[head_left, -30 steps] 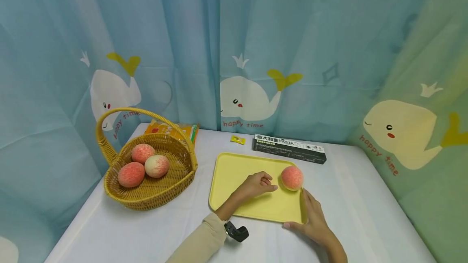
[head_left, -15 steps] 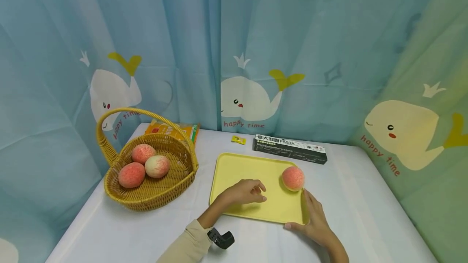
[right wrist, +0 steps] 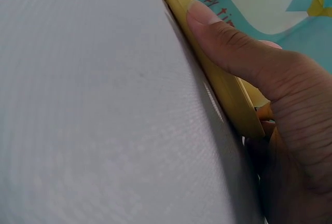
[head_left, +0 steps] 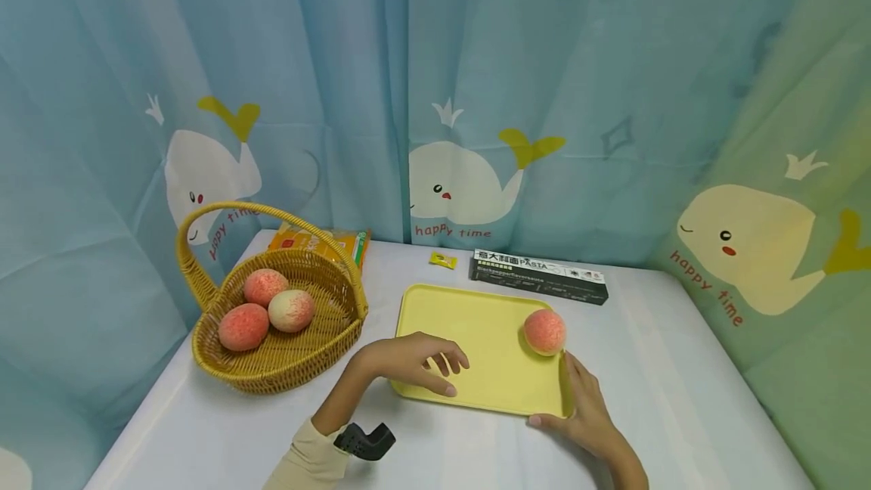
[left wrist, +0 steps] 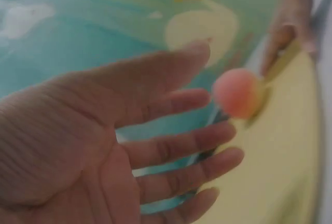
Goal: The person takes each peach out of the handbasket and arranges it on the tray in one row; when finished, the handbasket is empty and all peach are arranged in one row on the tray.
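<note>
1. At the near right corner of the yellow tray [head_left: 469,324], the right hand [head_left: 585,413] holds the rim: thumb against the near wall, other fingers curled along the right side.
2. Above the tray's near left part, the left hand [head_left: 415,360] holds nothing; its fingers are spaced and slightly bent, the thumb set apart.
3. Position of the peach [head_left: 544,332]: on the tray, beside the right edge toward the far corner, well apart from the left hand. A further 3 peaches [head_left: 291,311] lie in the wicker basket [head_left: 299,373].
4. Technique (judgement): the step appears to be steadying the tray. Light, level pressure at the corner is advisable; tilting could roll the peach.
5. Lettering: the black-and-white box [head_left: 537,278] reads "PASTA" and "Blackpepperflavorsauce", with Chinese characters; the curtain [head_left: 340,59] reads "happy time" beneath 3 whales. Print on the orange packet [head_left: 296,239] is partly hidden; that on the yellow sachet [head_left: 443,260] is too small to read.
</note>
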`<state>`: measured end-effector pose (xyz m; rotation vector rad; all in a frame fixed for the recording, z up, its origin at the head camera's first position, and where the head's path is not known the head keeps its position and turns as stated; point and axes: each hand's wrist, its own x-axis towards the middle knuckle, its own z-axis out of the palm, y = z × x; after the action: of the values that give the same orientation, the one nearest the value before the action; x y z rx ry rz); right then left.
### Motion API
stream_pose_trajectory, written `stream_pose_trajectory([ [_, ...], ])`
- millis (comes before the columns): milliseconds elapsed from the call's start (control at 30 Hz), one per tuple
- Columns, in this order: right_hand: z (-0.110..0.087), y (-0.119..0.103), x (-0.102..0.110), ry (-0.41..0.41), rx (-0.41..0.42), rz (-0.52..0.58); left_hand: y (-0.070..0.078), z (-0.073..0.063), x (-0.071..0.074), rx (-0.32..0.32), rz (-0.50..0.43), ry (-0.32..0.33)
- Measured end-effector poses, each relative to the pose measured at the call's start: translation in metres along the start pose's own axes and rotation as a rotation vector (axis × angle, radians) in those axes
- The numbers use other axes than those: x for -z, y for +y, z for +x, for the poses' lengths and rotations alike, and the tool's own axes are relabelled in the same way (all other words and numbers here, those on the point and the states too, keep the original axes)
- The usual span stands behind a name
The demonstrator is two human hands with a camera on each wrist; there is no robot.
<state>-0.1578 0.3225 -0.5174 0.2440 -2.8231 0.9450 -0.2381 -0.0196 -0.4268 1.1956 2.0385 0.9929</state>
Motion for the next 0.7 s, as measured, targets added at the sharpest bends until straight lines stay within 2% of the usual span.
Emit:
stream_pose_trajectory([
  [133,0.0,0.0,0.0,0.007,0.011,-0.004,0.003,-0.025,0.014,-0.018,-0.045,0.07],
  [333,0.0,0.001,-0.001,0.004,-0.011,-0.003,0.004,-0.056,0.034,-0.032,-0.057,0.187],
  [500,-0.001,0.001,-0.001,-0.008,-0.022,-0.004,0.003,-0.082,0.048,-0.02,-0.075,0.258],
  [700,-0.001,0.001,-0.001,0.0,-0.006,-0.009,-0.002,-0.113,0.063,0.013,-0.039,0.321],
])
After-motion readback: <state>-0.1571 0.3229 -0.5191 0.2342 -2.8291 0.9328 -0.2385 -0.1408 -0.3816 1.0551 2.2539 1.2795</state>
